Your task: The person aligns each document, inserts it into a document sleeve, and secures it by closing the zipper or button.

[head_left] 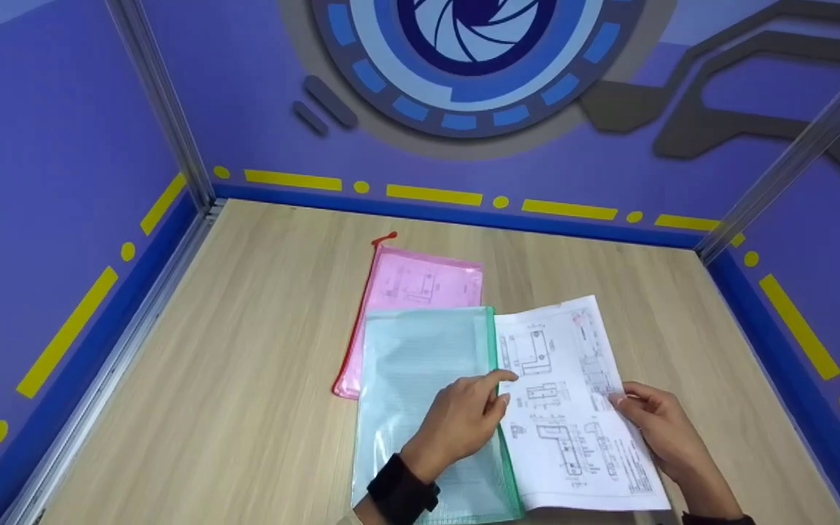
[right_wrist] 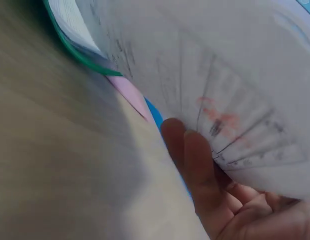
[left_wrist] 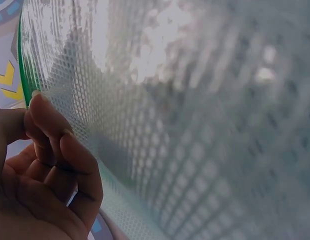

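Note:
A clear green-edged zip pouch (head_left: pixel 420 415) lies in front of me, overlapping a pink one. My left hand (head_left: pixel 464 414) is at its green edge, pinching it between thumb and index finger; the fingertips meet there in the left wrist view. A white paper sheet (head_left: pixel 558 445) printed with technical drawings extends right from that edge, its left side hidden at the pouch opening. On the sheet's right edge, my right hand (head_left: pixel 660 423) pinches the paper between thumb and fingers. The right wrist view shows the sheet (right_wrist: pixel 160 65) curving up from the fingers, with a red mark on it.
Behind the green pouch lies a pink zip pouch (head_left: pixel 431 281) with a red zipper edge and a printed drawing inside. The wooden tabletop (head_left: pixel 230 350) is bounded by blue-purple printed panels (head_left: pixel 259 124) and metal frame posts.

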{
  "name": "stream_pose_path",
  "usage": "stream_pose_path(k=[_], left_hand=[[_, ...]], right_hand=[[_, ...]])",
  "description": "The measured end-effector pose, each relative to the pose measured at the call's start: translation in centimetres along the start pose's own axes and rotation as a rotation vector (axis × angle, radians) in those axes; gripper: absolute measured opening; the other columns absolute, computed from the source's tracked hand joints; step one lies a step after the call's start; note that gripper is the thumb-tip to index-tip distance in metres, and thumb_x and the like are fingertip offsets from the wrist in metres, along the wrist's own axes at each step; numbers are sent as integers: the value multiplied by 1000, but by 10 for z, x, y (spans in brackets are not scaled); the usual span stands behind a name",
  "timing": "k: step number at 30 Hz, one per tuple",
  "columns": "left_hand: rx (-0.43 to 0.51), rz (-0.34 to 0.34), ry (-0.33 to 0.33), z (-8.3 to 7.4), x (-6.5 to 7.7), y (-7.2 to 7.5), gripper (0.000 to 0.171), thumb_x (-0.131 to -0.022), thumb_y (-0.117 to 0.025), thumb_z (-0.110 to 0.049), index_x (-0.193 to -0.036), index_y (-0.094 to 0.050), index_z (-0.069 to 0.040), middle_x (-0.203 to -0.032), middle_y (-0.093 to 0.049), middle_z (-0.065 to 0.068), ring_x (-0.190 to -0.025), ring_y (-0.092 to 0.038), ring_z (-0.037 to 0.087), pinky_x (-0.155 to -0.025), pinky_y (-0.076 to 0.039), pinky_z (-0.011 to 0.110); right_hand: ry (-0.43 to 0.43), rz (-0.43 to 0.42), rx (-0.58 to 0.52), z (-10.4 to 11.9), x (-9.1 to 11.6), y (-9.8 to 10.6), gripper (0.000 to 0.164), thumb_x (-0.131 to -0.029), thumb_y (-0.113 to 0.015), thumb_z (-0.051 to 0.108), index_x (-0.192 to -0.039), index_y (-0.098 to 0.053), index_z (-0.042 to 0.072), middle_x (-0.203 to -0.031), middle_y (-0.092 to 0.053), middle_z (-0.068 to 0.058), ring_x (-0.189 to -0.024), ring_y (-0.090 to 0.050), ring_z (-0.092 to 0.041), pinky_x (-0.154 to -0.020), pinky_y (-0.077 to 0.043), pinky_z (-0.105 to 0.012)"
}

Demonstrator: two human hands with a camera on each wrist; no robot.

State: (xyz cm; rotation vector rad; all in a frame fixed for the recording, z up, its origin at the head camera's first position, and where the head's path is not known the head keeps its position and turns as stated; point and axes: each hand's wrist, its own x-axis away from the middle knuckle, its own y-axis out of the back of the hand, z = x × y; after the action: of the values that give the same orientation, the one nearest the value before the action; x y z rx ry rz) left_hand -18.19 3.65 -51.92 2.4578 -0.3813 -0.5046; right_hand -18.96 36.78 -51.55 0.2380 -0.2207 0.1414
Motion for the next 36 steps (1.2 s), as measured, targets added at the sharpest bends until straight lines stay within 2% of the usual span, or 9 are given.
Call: stream_pose_path(k=[4, 6, 13, 18, 22, 27, 32, 34, 36], left_hand=[[-45, -39, 15, -1, -1, 0, 27, -107, -63, -15, -133, -72, -15, -64, -42, -15, -53, -35, -1, -52, -32, 19], [-54, -56, 22, -2, -1, 0, 27, -106, -64, -14, -132, -72, -14, -64, -43, -15, -54, -36, -1, -51, -32, 19], [-41, -45, 41, -4, -1, 0, 27, -106, -63, -12, -130, -73, -14, -65, -44, -14, -54, -37, 0, -51, -33, 19], [36, -21, 54, -8, -2, 1, 28, -105, -61, -11, -130, -74, -16, -60, -39, -12, -50, -33, 1, -52, -30, 19], [31, -32, 52, -10, -2, 0, 28, -106, -61, -11, -129, -74, -18, -59, -37, -13, -49, -30, 1, -52, -28, 19], [-22, -32, 38, -9, -1, 0, 29, -104, -62, -9, -128, -75, -15, -59, -39, -14, -50, -31, 0, -50, -29, 18], [-11, 35, 37, -14, -2, 2, 30, -104, -61, -9, -130, -74, -16, -58, -38, -13, -49, -33, 0, -50, -31, 18], [-7, 37, 35, -14, -2, 2, 30, -104, -61, -9, -130, -74, -16, -57, -38, -13, -49, -33, 0, -50, -30, 18], [-22, 17, 37, -14, -2, 2, 29, -104, -62, -9, -130, -74, -15, -58, -39, -13, -50, -33, 0, -49, -30, 18]], right_hand=[[0, 87, -25, -6, -3, -6, 43, -110, -58, 12, -140, -53, -18, -106, -76, -22, -82, -76, -24, -67, -61, -32], [13, 98, -13, -7, -3, -8, 42, -110, -58, 12, -139, -54, -17, -104, -76, -21, -80, -75, -23, -66, -60, -31], [-4, 47, -15, -2, -9, -22, 39, -108, -60, 10, -138, -57, -15, -100, -76, -17, -78, -75, -21, -65, -59, -30], [61, 31, 121, -3, -14, -34, 31, -108, -60, 8, -130, -65, -13, -99, -75, -19, -76, -71, -18, -65, -57, -28], [98, -16, 194, -4, -16, -38, 27, -108, -60, 8, -128, -69, -8, -98, -75, -20, -74, -71, -20, -63, -56, -28], [92, 36, 146, -4, -20, -39, 31, -109, -60, 12, -131, -66, -9, -101, -75, -22, -77, -72, -23, -64, -57, -29], [106, -11, 112, -4, -27, -25, 31, -109, -60, 14, -130, -65, -9, -98, -74, -22, -72, -72, -23, -60, -56, -30], [114, 16, 89, -7, -30, -20, 32, -109, -60, 15, -130, -64, -10, -98, -73, -23, -72, -72, -23, -60, -57, -30], [92, 79, 42, -9, -31, -20, 36, -110, -60, 18, -133, -61, -9, -101, -73, -24, -75, -74, -25, -62, -59, -31]])
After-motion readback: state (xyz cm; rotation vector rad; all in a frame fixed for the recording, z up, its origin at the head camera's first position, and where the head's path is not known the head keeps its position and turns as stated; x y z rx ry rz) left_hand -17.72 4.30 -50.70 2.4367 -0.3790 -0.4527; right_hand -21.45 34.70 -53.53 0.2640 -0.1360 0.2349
